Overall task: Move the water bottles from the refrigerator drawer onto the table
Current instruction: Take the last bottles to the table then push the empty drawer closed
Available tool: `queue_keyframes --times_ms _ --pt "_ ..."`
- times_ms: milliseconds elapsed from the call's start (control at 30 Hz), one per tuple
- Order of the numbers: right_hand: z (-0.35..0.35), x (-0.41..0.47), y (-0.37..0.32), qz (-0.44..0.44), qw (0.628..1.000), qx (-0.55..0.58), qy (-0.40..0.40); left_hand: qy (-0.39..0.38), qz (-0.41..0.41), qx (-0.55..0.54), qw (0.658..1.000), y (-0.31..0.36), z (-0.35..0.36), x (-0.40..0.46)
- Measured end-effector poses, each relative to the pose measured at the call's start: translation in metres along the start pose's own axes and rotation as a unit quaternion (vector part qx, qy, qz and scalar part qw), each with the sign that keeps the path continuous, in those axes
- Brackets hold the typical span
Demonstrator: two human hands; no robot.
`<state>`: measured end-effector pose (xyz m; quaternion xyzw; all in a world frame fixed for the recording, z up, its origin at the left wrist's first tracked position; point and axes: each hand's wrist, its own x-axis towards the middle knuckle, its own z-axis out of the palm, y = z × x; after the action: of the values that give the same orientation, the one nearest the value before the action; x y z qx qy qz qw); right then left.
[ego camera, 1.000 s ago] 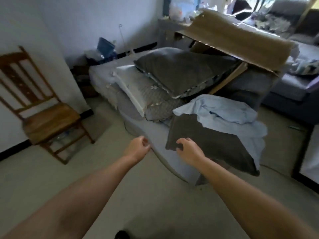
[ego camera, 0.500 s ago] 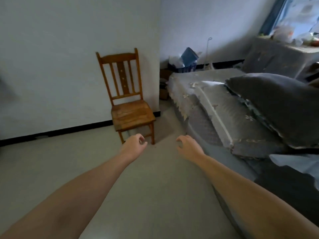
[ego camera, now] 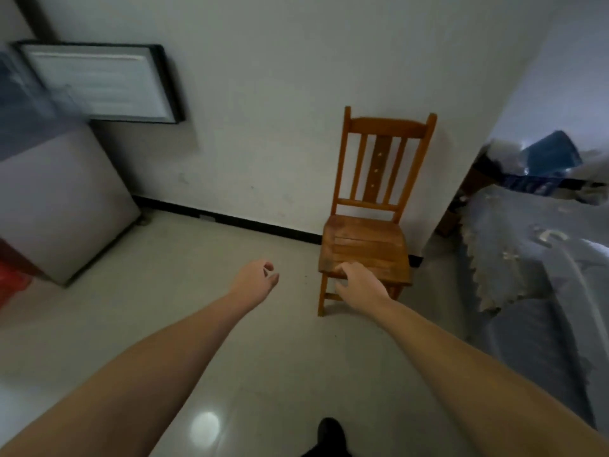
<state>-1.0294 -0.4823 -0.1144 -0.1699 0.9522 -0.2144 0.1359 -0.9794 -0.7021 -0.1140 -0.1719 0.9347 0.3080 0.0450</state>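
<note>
The grey refrigerator (ego camera: 62,199) stands at the left edge, and its upper door (ego camera: 99,82) hangs swung open against the wall. No water bottles, drawer or table show in this view. My left hand (ego camera: 255,280) hovers over the floor with loosely curled fingers and holds nothing. My right hand (ego camera: 361,283) is held out in front of the chair seat, fingers loosely bent, empty.
A wooden chair (ego camera: 369,239) stands against the white wall ahead. A bed with a grey patterned cover (ego camera: 534,275) fills the right side. Something red (ego camera: 11,286) sits low beside the refrigerator. Pale tiled floor (ego camera: 184,308) stretches between refrigerator and chair.
The view has swung left, away from the bed with pillows and cardboard, past the chair, until the refrigerator appears at the left. Both hands stay out in front, empty.
</note>
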Motion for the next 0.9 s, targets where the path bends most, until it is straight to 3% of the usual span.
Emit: queue_keyframes --times_ms 300,633,900 --pt "-0.04 0.184 -0.039 -0.12 0.99 -0.036 -0.062 0.083 -0.11 -0.043 0.99 0.006 -0.049 0.104" --pt "0.007 0.319 -0.182 -0.261 0.955 -0.067 -0.12 0.169 -0.227 -0.074 0.956 -0.096 -0.129 0.183" --pt "0.035 0.437 -0.304 -0.283 0.951 -0.064 -0.105 0.195 -0.218 -0.051 0.955 -0.185 -0.239 0.28"
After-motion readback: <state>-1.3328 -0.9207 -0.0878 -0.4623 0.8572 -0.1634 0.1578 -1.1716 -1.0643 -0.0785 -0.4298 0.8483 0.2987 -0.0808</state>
